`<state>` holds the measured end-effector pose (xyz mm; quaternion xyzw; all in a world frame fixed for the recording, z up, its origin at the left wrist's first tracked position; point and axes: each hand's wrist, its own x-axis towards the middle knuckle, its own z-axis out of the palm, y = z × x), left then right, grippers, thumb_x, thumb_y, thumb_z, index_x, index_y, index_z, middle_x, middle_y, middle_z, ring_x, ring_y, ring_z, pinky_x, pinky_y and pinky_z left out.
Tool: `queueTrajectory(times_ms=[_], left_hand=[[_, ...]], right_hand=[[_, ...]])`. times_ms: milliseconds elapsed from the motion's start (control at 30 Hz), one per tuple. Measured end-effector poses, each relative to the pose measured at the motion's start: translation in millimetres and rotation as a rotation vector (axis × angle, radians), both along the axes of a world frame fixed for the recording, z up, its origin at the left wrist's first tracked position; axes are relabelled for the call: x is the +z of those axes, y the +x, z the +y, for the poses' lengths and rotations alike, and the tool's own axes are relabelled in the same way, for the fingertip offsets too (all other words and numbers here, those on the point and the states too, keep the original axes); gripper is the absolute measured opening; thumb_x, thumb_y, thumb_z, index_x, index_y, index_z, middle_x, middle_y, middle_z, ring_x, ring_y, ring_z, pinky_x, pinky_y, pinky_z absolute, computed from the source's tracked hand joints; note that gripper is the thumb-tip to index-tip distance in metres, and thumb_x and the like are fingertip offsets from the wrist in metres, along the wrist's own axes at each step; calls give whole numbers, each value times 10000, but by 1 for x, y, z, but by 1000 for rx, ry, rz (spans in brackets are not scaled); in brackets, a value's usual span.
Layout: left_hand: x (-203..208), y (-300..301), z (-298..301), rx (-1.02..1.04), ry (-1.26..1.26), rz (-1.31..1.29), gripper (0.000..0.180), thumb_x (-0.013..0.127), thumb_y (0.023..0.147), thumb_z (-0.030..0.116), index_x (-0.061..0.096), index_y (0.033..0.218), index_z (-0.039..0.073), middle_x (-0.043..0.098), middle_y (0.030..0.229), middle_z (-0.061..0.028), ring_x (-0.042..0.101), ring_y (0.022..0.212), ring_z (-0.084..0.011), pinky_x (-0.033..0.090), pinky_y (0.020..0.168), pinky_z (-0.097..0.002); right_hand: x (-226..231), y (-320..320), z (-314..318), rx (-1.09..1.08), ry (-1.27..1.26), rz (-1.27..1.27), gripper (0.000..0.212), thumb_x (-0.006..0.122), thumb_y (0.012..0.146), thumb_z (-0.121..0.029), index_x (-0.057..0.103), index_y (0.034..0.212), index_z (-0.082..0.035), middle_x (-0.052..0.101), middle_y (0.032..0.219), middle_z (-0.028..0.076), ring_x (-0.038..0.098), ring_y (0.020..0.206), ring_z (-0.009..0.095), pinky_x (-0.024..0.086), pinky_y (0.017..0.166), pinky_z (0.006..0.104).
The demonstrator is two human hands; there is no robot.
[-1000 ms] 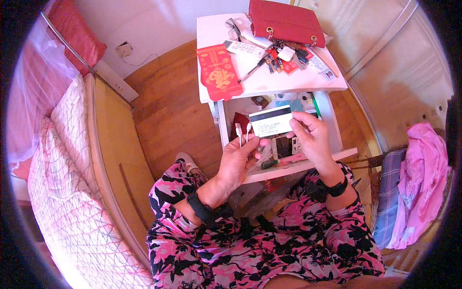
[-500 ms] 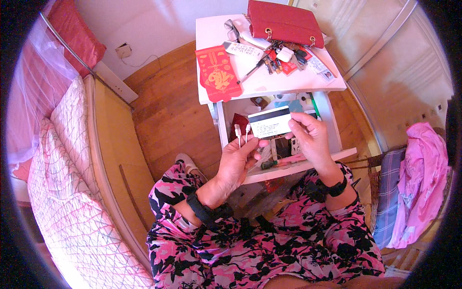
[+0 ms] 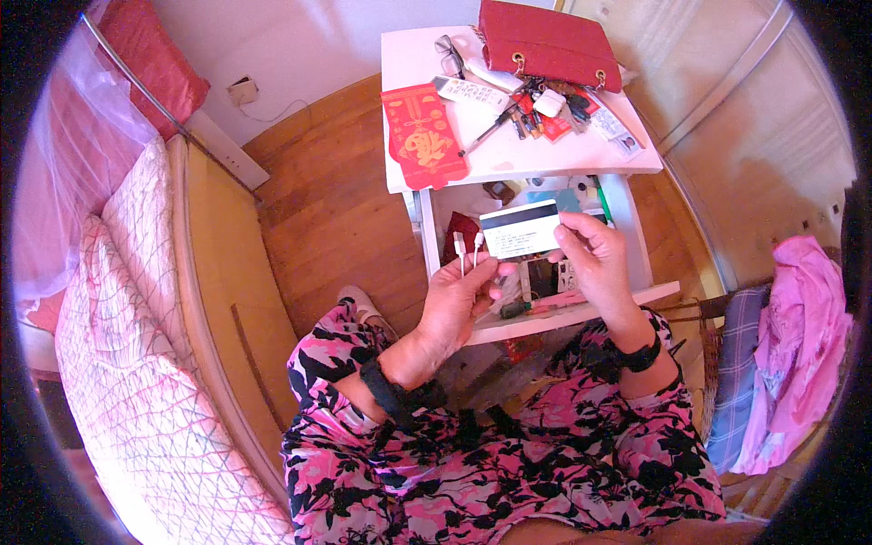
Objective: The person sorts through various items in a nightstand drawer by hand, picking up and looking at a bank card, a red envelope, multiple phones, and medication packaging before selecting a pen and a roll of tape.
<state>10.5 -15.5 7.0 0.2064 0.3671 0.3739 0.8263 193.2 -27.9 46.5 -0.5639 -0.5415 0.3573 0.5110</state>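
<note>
My right hand [image 3: 590, 259] pinches the right end of a white card with a dark stripe [image 3: 520, 229]. Closed around a white charging cable [image 3: 460, 247], my left hand [image 3: 454, 304] lets its two plug ends stick up beside the card. The left fingertips are close to the card's lower edge; whether they touch it I cannot tell. Both hands are above a pulled-out white drawer [image 3: 640, 236] holding a dark red item [image 3: 461, 234], a green-ended tool [image 3: 518, 310] and other small things, partly hidden by the hands and card.
On the white cabinet top [image 3: 509, 168] lie a red envelope [image 3: 422, 136], a remote control [image 3: 470, 94], glasses [image 3: 449, 56], keys and pens, and a red handbag [image 3: 549, 45]. A bed [image 3: 127, 363] stands left. Pink cloth [image 3: 795, 345] hangs at right.
The whole view has shifted slightly, so everything appears a little further right. Both hands keep their hold on the card and cable.
</note>
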Motion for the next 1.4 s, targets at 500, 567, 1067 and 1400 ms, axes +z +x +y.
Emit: queueTrajectory(times_ms=[500, 567, 1067, 1400], left_hand=[[5, -1, 1, -13, 23, -4, 103, 518, 881, 133, 572, 922, 56, 652, 845, -51, 508, 543, -43, 296, 382, -148], [5, -1, 1, -17, 20, -5, 104, 518, 881, 135, 573, 923, 56, 652, 847, -52, 508, 542, -42, 296, 383, -148], [-4, 0, 0, -25, 19, -11, 114, 526, 880, 164, 564, 933, 70, 651, 853, -44, 502, 546, -44, 318, 408, -156], [-4, -9, 12, 67, 88, -31, 215, 487, 908, 226, 580, 997, 54, 649, 843, -41, 499, 552, -58, 298, 414, -163]], right_hand=[[1, 0, 0, 3, -18, 16, 175, 546, 848, -40, 577, 1002, 38, 623, 853, 81, 581, 647, 102, 491, 565, 218], [1, 1, 1, 7, -19, 14, 173, 547, 848, -42, 577, 998, 39, 623, 851, 81, 582, 646, 103, 492, 564, 218], [-3, 2, -2, -2, -1, -13, 174, 546, 848, -49, 579, 993, 42, 622, 842, 82, 590, 654, 105, 491, 559, 223], [28, 27, -51, -7, -28, -79, 95, 523, 850, -43, 545, 920, 17, 592, 842, 61, 587, 669, 108, 484, 608, 211]])
